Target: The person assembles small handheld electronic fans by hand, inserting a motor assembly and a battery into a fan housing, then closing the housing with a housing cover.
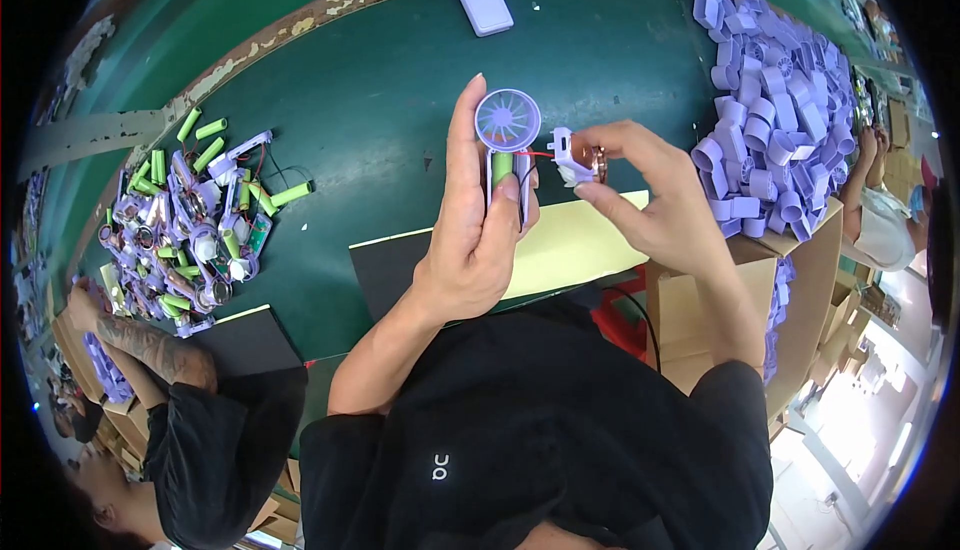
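My left hand (470,220) is closed around a purple handheld fan housing (508,120), whose round ribbed head points away from me. A green battery cell (502,167) lies in the housing's handle, with my left thumb pressed on it. My right hand (655,185) pinches a small purple motor holder (570,158) with a copper-coloured round part at its side. A red wire (535,154) runs between the holder and the housing. Both hands are above a yellow sheet (575,250) and a black sheet (390,270) on the green table.
Purple housings (770,110) are heaped at the right, beside a cardboard box (690,315). To the left lies a pile of green cells and purple fan parts (190,220). One purple fan body (485,5) lies at the far edge. A co-worker's tattooed arm (150,345) reaches in at lower left.
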`<control>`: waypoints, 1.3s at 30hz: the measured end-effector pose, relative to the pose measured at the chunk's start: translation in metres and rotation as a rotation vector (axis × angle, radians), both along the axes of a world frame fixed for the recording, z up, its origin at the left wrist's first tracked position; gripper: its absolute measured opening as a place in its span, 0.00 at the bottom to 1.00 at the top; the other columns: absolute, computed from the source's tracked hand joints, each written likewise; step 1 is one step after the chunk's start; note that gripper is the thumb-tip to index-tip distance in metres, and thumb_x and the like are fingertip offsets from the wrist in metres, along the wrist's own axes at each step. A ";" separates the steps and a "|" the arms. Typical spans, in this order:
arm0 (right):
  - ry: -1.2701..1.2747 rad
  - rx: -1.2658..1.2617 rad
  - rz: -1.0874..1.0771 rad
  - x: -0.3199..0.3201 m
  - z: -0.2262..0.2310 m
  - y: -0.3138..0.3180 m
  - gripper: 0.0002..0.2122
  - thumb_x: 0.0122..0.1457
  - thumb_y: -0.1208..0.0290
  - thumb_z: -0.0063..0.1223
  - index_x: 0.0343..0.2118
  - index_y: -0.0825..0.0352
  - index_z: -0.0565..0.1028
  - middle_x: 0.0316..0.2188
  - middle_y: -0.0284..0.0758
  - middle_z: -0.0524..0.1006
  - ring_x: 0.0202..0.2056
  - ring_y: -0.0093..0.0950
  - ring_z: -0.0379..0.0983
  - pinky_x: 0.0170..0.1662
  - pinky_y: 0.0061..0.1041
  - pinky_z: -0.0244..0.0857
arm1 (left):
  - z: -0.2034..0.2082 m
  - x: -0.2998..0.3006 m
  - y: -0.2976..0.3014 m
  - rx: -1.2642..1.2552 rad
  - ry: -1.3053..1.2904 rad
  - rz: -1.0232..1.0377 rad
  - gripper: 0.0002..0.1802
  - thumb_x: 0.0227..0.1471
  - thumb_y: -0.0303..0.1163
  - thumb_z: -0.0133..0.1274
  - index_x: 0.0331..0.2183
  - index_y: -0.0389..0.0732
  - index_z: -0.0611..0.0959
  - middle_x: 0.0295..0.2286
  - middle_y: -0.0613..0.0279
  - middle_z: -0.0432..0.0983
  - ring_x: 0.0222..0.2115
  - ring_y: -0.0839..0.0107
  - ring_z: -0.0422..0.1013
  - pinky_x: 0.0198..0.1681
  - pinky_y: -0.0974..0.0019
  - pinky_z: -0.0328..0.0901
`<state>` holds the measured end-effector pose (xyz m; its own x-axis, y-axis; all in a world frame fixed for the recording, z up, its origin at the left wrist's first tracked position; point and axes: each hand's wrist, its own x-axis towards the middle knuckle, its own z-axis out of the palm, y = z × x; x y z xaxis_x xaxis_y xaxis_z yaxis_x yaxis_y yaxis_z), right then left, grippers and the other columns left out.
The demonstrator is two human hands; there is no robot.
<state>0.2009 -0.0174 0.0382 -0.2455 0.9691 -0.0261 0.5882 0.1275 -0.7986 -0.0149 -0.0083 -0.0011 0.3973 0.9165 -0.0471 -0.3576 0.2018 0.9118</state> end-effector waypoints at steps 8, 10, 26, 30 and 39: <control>0.036 0.079 -0.005 -0.002 -0.005 0.002 0.17 0.53 0.82 0.64 0.47 0.73 0.77 0.43 0.42 0.79 0.42 0.34 0.77 0.49 0.32 0.70 | -0.008 -0.003 0.010 -0.266 -0.379 -0.110 0.56 0.52 0.43 0.55 0.73 0.48 0.43 0.46 0.55 0.67 0.27 0.71 0.64 0.30 0.69 0.61; 0.090 0.041 -0.023 -0.002 -0.005 0.002 0.16 0.54 0.83 0.63 0.47 0.73 0.77 0.44 0.41 0.79 0.42 0.32 0.77 0.48 0.31 0.70 | -0.006 -0.007 0.011 -0.250 -0.359 -0.154 0.57 0.50 0.39 0.52 0.73 0.48 0.39 0.48 0.56 0.65 0.31 0.71 0.64 0.34 0.68 0.62; 0.390 -0.228 -0.218 -0.022 0.008 -0.007 0.09 0.63 0.74 0.63 0.39 0.69 0.73 0.28 0.23 0.69 0.30 0.12 0.61 0.33 0.16 0.57 | -0.006 -0.008 0.006 -0.202 -0.212 -0.236 0.63 0.47 0.39 0.50 0.73 0.47 0.29 0.66 0.53 0.50 0.60 0.63 0.59 0.61 0.63 0.56; 0.515 -0.200 -0.191 -0.024 0.005 -0.005 0.09 0.64 0.73 0.62 0.39 0.69 0.73 0.28 0.22 0.67 0.29 0.11 0.58 0.32 0.15 0.54 | -0.011 -0.010 0.006 -0.272 -0.359 -0.299 0.65 0.46 0.49 0.52 0.73 0.50 0.31 0.60 0.54 0.59 0.46 0.66 0.66 0.48 0.64 0.62; 0.622 0.110 0.043 -0.015 0.017 -0.005 0.15 0.66 0.64 0.51 0.46 0.73 0.71 0.35 0.41 0.76 0.35 0.25 0.73 0.35 0.22 0.67 | -0.003 -0.003 0.007 -0.308 -0.351 -0.172 0.58 0.51 0.43 0.47 0.73 0.48 0.34 0.47 0.54 0.67 0.33 0.68 0.62 0.38 0.65 0.59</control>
<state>0.1863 -0.0219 0.0549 -0.2213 0.9469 0.2331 0.0103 0.2413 -0.9704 -0.0174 -0.0009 -0.0042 0.5819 0.8008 -0.1418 -0.5704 0.5262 0.6307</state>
